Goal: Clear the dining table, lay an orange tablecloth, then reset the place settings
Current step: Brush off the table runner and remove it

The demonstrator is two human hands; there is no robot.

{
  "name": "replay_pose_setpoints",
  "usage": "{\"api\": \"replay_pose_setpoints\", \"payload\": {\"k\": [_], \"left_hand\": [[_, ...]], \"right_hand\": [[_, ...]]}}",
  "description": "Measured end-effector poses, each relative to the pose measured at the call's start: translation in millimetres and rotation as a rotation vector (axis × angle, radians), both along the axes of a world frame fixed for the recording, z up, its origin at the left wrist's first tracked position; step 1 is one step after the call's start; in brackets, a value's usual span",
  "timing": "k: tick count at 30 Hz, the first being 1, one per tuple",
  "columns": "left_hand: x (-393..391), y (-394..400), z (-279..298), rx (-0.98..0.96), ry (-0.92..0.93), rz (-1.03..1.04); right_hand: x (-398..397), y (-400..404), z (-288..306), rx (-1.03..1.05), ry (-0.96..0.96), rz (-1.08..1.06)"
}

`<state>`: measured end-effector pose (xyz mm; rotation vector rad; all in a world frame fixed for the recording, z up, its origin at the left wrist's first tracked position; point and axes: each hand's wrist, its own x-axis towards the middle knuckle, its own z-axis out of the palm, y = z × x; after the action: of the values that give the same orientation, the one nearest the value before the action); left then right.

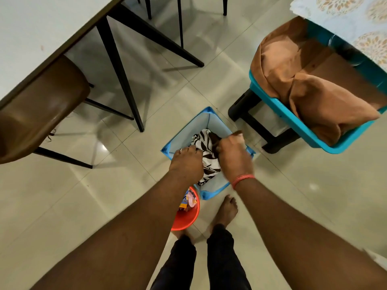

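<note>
Both my hands, left hand (pixel 187 162) and right hand (pixel 234 156), clutch the black-and-white striped cloth (pixel 206 152) inside the blue fabric bin (pixel 189 126). Soft, light, floppy; I'd grip bunched folds. The orange tablecloth (pixel 310 84) waits in the teal plastic basket (pixel 293 120).

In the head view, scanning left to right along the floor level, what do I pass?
Brown leather-look chair → black angled table leg → light blue fabric bin holding the black-and-white striped cloth → teal plastic tub draped with the orange tablecloth.
</note>
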<state>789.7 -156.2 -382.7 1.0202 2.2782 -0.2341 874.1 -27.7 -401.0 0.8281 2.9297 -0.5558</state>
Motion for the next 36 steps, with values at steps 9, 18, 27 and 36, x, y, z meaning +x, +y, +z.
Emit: {"api": "replay_pose_setpoints", "payload": {"k": [9,18,27,36], "left_hand": [[-8,-21,28,-0.041,-0.016,0.055],[-14,22,130,0.124,0.088,-0.014],[-50,73,326,0.436,0.345,-0.147],[-62,100,434,0.554,0.554,-0.197]], "right_hand": [[19,-45,12,-0.380,-0.189,0.110],[30,28,129,-0.206,-0.355,-0.054],[36,103,341,-0.026,-0.238,-0.286],[36,153,442,0.129,-0.045,-0.300]]}}
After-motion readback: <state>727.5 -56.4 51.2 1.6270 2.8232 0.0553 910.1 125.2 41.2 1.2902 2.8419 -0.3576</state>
